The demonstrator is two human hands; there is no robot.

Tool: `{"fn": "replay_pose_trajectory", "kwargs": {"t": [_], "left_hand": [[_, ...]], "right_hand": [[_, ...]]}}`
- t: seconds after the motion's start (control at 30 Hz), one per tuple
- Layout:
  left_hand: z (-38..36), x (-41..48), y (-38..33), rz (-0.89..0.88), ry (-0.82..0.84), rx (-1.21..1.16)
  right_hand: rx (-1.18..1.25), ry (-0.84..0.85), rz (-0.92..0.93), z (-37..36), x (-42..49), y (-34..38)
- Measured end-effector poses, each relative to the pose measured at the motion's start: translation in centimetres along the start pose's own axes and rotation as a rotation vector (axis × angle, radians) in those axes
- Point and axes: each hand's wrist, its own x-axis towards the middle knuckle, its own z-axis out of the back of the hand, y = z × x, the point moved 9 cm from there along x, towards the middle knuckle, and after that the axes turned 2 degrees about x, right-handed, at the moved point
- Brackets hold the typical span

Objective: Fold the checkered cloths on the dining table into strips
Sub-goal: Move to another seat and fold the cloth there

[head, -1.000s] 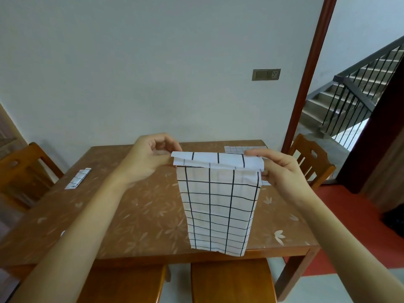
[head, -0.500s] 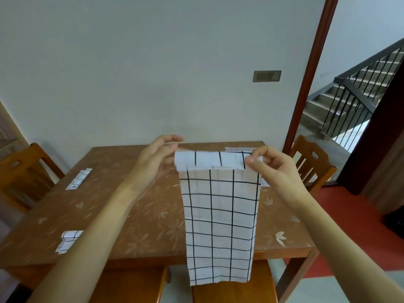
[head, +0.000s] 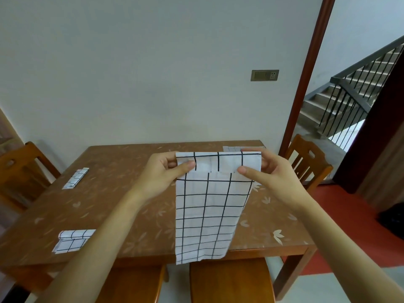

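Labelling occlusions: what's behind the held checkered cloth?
Above the top fold of the held cloth, another checkered cloth peeks at the far edge of the table. Hidden: its remainder, tabletop, and back fingers of left hand and right hand.

Wooden dining table [head: 122,193] against pale wall [head: 153,73]. Left chair [head: 19,171] and right chair [head: 308,162] flank table. Socket plate [head: 264,75] on wall above table; staircase [head: 341,101], red floor [head: 341,215] to table's right.

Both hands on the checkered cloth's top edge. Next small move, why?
Probably turn the folded top band over once more. The left hand and right hand pinch a fold on the white black-checked cloth, while most of it hangs unfolded past the front edge of the brown wooden table.
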Motion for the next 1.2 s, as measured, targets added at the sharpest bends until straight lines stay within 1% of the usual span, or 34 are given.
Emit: {"fn": "replay_pose_trajectory", "kwargs": {"t": [0.1, 0.2, 0.23, 0.3, 0.37, 0.4, 0.43, 0.57, 0.67, 0.8, 0.87, 0.9, 0.97, 1.03, 1.1, 1.13, 1.2], "left_hand": [[0.1, -0.1, -0.7, -0.049, -0.002, 0.026], [0.6, -0.1, -1.1, -0.076, 0.007, 0.114], [0.6, -0.2, -1.1, -0.059, 0.027, 0.152], [0.5, -0.4, 0.1, 0.07, 0.061, 0.145], [0.1, -0.8, 1.8, 0.237, 0.112, 0.0], [-0.2, -0.9, 2.2, 0.263, 0.131, -0.066], [-0.2, -1.0, 2.2, 0.259, 0.13, -0.09], [0.2, -0.8, 0.8, 0.123, 0.082, 0.019], [0.1, -0.8, 0.3, 0.086, 0.091, -0.031], [0.4, -0.5, 0.5, 0.095, 0.082, -0.067], [0.5, -0.5, 0.5, 0.095, 0.071, -0.081], [0.5, -0.5, 0.5, 0.089, 0.065, -0.093], [0.5, -0.4, 0.4, 0.077, 0.044, -0.125], [0.6, -0.3, 0.4, 0.067, 0.025, -0.146], [0.6, -0.3, 0.2, 0.053, 0.023, -0.153], [0.5, -0.3, 0.1, 0.044, 0.027, -0.147], [0.6, -0.2, 0.1, 0.036, 0.026, -0.123]], "right_hand": [[-0.053, 0.03, -0.006, -0.3, 0.0, -0.4], [-0.07, -0.008, 0.056, -0.1, 0.2, -0.3], [-0.086, -0.03, 0.081, 0.0, 0.2, -0.2], [-0.103, -0.077, 0.121, 0.4, 0.4, -0.1], [-0.11, -0.097, 0.162, 0.4, 0.4, 0.3], [-0.122, -0.096, 0.189, 0.4, 0.5, 0.5], [-0.137, -0.088, 0.216, 0.3, 0.5, 0.7], [-0.178, -0.057, 0.26, -0.1, 0.6, 0.9], [-0.186, -0.029, 0.23, -0.1, 0.5, 0.7], [-0.201, -0.005, 0.199, 0.2, 0.3, 0.2], [-0.142, 0.003, 0.153, 0.3, 0.2, 0.1], [-0.086, -0.001, 0.116, 0.3, 0.2, -0.1], [0.051, -0.004, -0.022, 0.4, 0.7, -1.3], [0.168, 0.037, -0.156, 0.0, 0.9, -2.5], [0.145, 0.118, -0.21, -0.6, 0.6, -3.5], [0.072, 0.131, -0.219, -0.7, 0.3, -3.9], [-0.021, 0.105, -0.182, -0.6, 0.0, -3.8]]}}
